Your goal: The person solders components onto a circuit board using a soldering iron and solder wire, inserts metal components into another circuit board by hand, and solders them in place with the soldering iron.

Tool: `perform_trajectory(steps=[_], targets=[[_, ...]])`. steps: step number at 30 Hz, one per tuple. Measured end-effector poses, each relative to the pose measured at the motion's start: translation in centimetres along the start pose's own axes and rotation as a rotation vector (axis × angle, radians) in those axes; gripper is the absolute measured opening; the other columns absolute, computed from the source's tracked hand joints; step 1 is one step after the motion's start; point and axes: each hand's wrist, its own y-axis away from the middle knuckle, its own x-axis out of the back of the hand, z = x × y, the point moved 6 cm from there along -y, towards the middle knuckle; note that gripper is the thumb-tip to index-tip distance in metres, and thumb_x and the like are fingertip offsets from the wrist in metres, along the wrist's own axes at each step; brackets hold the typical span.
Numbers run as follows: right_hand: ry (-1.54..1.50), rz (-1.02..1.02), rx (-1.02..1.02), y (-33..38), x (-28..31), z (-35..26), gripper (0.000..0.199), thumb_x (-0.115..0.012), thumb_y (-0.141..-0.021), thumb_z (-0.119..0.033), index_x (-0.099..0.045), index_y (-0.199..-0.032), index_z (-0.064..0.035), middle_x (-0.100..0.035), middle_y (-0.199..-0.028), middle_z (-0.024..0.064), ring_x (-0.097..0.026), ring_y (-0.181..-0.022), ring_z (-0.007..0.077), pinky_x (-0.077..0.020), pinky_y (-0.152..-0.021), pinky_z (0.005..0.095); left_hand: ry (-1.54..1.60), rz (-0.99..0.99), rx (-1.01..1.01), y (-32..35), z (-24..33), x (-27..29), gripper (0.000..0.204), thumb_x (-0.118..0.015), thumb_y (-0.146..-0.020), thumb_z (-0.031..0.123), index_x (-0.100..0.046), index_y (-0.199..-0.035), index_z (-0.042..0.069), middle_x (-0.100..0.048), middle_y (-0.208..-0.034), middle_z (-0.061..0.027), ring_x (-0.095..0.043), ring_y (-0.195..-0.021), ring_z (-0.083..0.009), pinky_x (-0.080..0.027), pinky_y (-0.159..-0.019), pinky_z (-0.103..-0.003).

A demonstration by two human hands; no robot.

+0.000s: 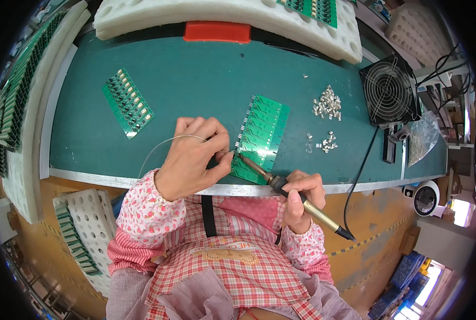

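My right hand is closed around the handle of a soldering iron. The iron's tip meets the left edge of a green circuit board panel, near its lower end, among a row of metal pins. Solder wire loops over my left hand, whose thumb and forefinger pinch it close to the iron's tip. The pinched end is mostly hidden by the fingers. On the green mat to the left lies a second panel with rows of parts on it.
Small silvery parts lie in two heaps at the right, near a black fan and a plastic bag. White foam trays stand at the far edge and left side, beside a red block. The iron's cable hangs off the front edge.
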Motion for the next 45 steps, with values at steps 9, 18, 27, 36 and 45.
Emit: perform_trajectory(steps=[9,18,27,36,45], targets=[[-0.067,0.116,0.007,0.5,0.4,0.4,0.013,-0.058,-0.083,-0.011,-0.055,-0.083,0.0016,-0.054,-0.058,0.0078,-0.048,-0.047,0.0161,-0.0413,-0.048,0.03,-0.002,0.008,0.011,0.0,-0.1,0.0,0.018,-0.067,-0.073,0.009,-0.05,-0.072,0.008,-0.053,-0.084,-0.0035,-0.049,-0.078,-0.0228,-0.032,-0.079,-0.036],[-0.004,0.042,-0.058,0.3,0.1,0.4,0.012,-0.059,-0.084,-0.011,-0.055,-0.082,0.0007,-0.056,-0.06,0.0084,-0.05,-0.049,0.0157,-0.0413,-0.048,0.0291,-0.035,0.025,-0.021,0.1,0.1,-0.1,0.016,-0.067,-0.075,0.01,-0.052,-0.074,0.008,-0.053,-0.087,-0.0032,-0.048,-0.08,-0.0224,-0.032,-0.08,-0.037],[-0.01,0.031,-0.055,0.1,0.0,0.3,0.013,-0.06,-0.083,-0.012,-0.054,-0.081,-0.0001,-0.059,-0.062,0.0091,-0.053,-0.05,0.0167,-0.0423,-0.048,0.0298,-0.05,0.023,-0.044,0.0,0.1,-0.3,0.013,-0.067,-0.075,0.01,-0.054,-0.075,0.009,-0.052,-0.087,-0.002,-0.049,-0.081,-0.0216,-0.032,-0.081,-0.038],[-0.005,0.031,-0.081,0.1,-0.1,0.2,0.014,-0.059,-0.083,-0.013,-0.055,-0.082,0.0003,-0.055,-0.06,0.0076,-0.048,-0.048,0.0147,-0.0392,-0.048,0.029,-0.04,0.046,-0.023,0.2,0.2,0.1,0.016,-0.066,-0.076,0.009,-0.05,-0.075,0.008,-0.052,-0.085,-0.0047,-0.049,-0.08,-0.0245,-0.033,-0.079,-0.038],[-0.1,0.21,-0.098,0.6,0.3,0.4,0.024,-0.057,-0.086,-0.022,-0.047,-0.08,-0.0014,-0.039,-0.052,0.0005,-0.034,-0.041,0.0078,-0.0293,-0.044,0.0242,-0.035,0.067,0.039,1.8,1.0,0.2,0.016,-0.065,-0.076,0.008,-0.049,-0.075,0.006,-0.052,-0.085,-0.0061,-0.048,-0.081,-0.0259,-0.034,-0.08,-0.038]])
